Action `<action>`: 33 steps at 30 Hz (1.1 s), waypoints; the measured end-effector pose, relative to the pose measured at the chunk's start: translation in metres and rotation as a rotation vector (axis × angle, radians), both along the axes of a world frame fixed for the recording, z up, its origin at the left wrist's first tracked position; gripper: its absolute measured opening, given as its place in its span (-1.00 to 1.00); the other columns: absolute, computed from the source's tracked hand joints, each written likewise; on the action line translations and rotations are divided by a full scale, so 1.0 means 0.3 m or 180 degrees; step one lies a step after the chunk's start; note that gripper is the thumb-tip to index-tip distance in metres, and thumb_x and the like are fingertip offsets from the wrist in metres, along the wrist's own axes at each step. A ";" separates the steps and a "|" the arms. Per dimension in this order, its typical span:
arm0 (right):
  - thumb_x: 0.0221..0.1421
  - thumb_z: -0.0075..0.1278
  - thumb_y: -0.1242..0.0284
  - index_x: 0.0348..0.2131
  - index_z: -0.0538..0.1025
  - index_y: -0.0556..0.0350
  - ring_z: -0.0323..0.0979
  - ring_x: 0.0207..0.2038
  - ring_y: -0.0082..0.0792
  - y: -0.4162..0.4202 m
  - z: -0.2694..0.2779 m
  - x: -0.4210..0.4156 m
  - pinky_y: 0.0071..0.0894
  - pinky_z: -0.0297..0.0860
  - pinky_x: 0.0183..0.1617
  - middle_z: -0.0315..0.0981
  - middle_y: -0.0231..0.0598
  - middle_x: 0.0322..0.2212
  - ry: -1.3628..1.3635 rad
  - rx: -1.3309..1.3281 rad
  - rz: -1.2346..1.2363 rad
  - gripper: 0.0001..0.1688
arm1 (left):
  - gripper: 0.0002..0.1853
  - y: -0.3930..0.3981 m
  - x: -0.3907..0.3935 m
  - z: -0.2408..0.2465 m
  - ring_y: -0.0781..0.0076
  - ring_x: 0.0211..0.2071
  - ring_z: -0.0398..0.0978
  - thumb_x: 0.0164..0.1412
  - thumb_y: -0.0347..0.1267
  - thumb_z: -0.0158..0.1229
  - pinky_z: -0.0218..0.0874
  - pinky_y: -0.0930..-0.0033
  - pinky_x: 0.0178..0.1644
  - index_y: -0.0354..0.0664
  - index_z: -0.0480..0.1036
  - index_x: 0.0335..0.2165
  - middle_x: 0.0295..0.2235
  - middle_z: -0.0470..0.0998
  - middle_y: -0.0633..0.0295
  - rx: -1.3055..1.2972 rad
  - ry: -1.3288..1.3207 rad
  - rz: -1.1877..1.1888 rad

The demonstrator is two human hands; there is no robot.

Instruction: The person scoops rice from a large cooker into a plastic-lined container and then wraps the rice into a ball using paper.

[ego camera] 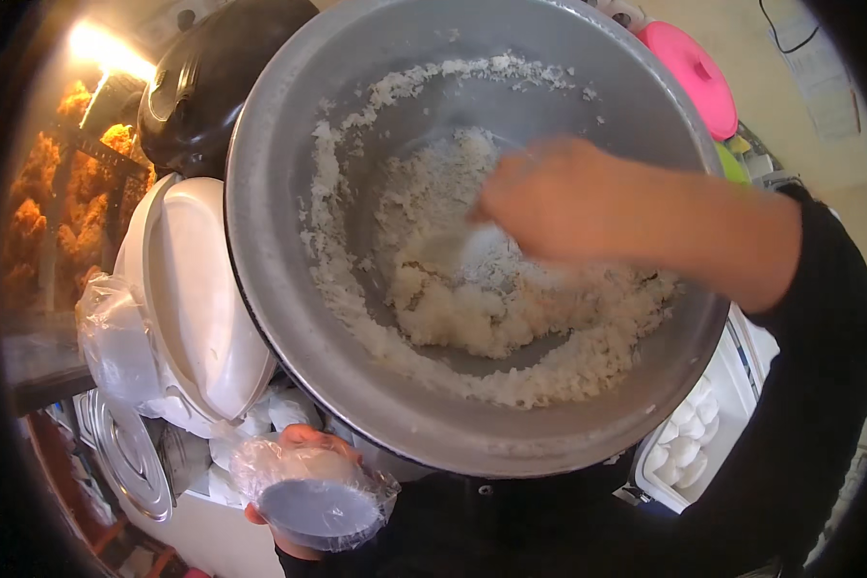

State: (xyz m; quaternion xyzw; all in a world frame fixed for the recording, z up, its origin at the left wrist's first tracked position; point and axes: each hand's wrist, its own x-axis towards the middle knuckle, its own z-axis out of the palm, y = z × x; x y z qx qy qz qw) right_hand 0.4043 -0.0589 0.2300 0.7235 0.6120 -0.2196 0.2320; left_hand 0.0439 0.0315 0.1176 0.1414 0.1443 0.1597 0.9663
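Note:
A large grey metal basin (282, 238) fills the middle of the view, with cooked white rice (455, 311) heaped at its bottom and clinging in a ring to its wall. My right hand (549, 195) is inside it, fingers curled, just over the rice. It is blurred by motion. A pale, blurred shape below the fingers may be a scoop, but its outline and the grip are unclear. Outside the basin's near left rim, my left hand (318, 451) grips a round container in clear plastic film (321, 509). Part of that hand is hidden behind the container.
Left of the basin are a white plastic container (217, 289), a plastic-bagged item (119, 347), a metal lid (130, 455) and a black rounded object (217, 79). Fried food (79, 209) sits under a bright lamp. At right are a pink lid (690, 76) and a white bin (654, 469) holding white bundles.

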 end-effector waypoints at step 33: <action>-0.04 -0.04 0.64 -0.31 0.58 0.24 0.42 -0.45 -0.49 -0.167 0.548 0.078 -0.44 0.32 -0.34 0.49 -0.29 -0.56 0.1960 0.1969 -0.1047 -0.76 | -0.35 -0.015 0.460 0.493 0.07 0.17 0.20 0.35 0.01 -0.26 0.06 -0.11 0.22 -0.17 0.01 0.22 0.16 0.21 0.02 0.1943 0.0189 0.0098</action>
